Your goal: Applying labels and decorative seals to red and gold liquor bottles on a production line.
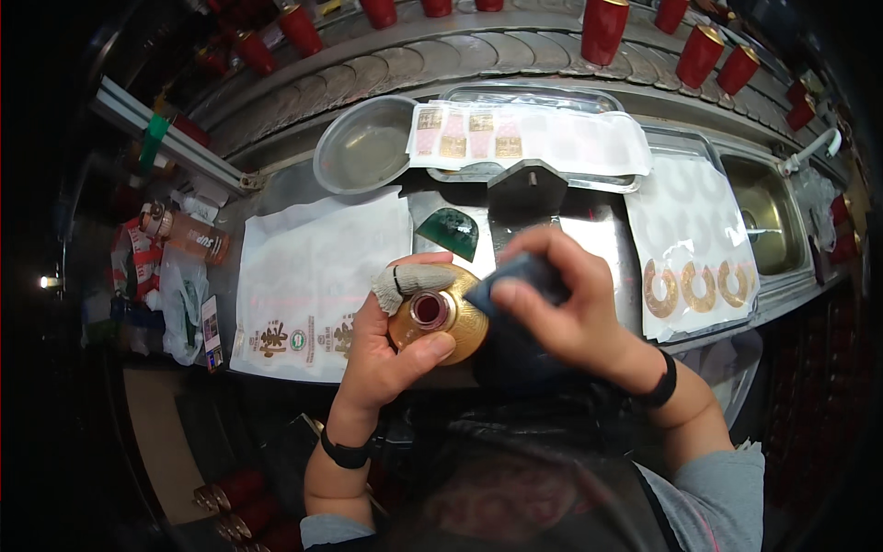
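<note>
My left hand (386,354) is closed around the gold-shouldered bottle (440,317), just below the green pad (448,232); my right hand (561,308) pinches a dark cloth (515,281) against it. Pressing harder could tip the bottle sideways.

White label sheet (317,285) left; pink-gold label sheet (529,136) on tray; gold ring-label sheet (694,248) right

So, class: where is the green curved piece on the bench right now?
In the head view, the green curved piece lies on the metal bench, just beyond the gold-topped bottle, slightly left of centre.
</note>
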Demonstrator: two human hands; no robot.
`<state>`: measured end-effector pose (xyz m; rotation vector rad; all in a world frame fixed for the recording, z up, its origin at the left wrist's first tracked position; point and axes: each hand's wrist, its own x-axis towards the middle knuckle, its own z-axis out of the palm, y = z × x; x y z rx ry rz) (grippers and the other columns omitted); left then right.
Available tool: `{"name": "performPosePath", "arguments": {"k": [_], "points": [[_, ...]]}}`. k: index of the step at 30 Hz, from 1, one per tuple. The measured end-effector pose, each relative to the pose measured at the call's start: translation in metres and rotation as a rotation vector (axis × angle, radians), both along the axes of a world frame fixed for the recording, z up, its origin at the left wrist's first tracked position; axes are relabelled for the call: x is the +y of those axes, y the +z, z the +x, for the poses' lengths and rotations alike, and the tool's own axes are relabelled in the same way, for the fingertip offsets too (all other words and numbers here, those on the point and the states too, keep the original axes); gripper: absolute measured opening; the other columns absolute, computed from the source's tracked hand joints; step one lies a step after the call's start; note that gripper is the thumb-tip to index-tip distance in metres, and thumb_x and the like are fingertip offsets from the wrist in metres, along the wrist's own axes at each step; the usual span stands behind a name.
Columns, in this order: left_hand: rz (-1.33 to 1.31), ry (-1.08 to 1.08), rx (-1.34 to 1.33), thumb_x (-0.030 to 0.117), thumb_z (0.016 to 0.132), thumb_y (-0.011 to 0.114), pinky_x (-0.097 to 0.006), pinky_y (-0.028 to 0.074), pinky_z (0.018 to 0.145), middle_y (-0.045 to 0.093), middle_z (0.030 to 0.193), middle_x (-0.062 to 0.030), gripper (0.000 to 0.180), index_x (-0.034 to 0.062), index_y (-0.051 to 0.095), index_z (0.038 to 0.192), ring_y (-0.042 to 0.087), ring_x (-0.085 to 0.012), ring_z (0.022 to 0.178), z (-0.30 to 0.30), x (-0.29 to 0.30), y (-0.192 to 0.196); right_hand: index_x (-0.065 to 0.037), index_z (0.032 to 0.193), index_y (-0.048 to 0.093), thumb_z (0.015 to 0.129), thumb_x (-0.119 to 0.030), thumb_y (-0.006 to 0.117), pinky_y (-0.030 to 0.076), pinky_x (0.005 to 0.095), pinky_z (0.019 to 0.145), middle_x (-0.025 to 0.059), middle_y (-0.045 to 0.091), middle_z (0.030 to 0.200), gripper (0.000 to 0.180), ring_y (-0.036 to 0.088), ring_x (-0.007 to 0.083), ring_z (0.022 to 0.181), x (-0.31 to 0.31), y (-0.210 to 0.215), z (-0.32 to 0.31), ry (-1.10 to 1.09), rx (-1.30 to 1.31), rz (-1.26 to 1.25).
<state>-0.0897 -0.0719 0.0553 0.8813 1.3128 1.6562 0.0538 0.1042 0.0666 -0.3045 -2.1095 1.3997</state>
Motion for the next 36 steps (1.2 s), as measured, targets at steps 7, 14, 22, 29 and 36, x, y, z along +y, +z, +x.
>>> {"name": "performPosePath", "arguments": {"k": [7,14,22,29,36], "points": [[0.019,0.026,0.060,0.014,0.081,0.072,-0.032,0.045,0.102,0.056,0.133,-0.0089,0.063,0.0012,0.050,0.138,0.057,-0.0167,0.118,0.000,0.002,-0.001,-0.001,0.098,0.065,0.083,-0.008,0.074,0.051,0.0270,0.069,0.0105,0.066,0.083,0.019,0.065,0.0141,0.075,0.000,-0.006,0.001,-0.003,0.123,0.012],[0.011,0.054,0.066,0.015,0.079,0.073,-0.032,0.045,0.101,0.057,0.132,-0.0099,0.064,-0.0003,0.050,0.137,0.057,-0.0165,0.117,0.000,0.001,-0.006,0.000,0.098,0.066,0.076,0.003,0.076,0.051,0.0336,0.071,0.0101,0.066,0.088,0.024,0.066,0.0264,0.080,0.000,0.000,0.001,0.063,0.329,0.082],[-0.024,0.016,0.050,0.014,0.078,0.073,-0.031,0.045,0.101,0.057,0.131,-0.0108,0.067,-0.0012,0.048,0.138,0.058,-0.0163,0.115,-0.002,0.002,-0.005,-0.006,0.085,0.068,0.068,0.001,0.074,0.047,0.0391,0.077,0.0055,0.066,0.085,0.019,0.063,0.0285,0.084,0.036,0.002,0.006,0.417,0.298,0.337],[-0.064,0.177,0.040,0.028,0.074,0.075,-0.036,0.050,0.099,0.058,0.133,-0.0192,0.074,-0.0066,0.051,0.134,0.063,-0.0232,0.114,0.009,0.005,-0.003,0.001,0.091,0.066,0.077,-0.003,0.075,0.049,0.0318,0.061,0.0108,0.064,0.082,0.018,0.064,0.0233,0.070,0.016,0.006,0.016,0.237,0.197,-0.059],[-0.111,0.177,0.068,0.034,0.071,0.077,-0.039,0.049,0.102,0.055,0.135,-0.0214,0.078,-0.0061,0.052,0.133,0.061,-0.0263,0.118,0.007,0.008,-0.002,0.002,0.091,0.062,0.078,-0.007,0.079,0.047,0.0267,0.065,0.0093,0.063,0.083,0.024,0.061,0.0163,0.071,0.010,-0.019,-0.001,-0.058,0.151,0.058]]}}
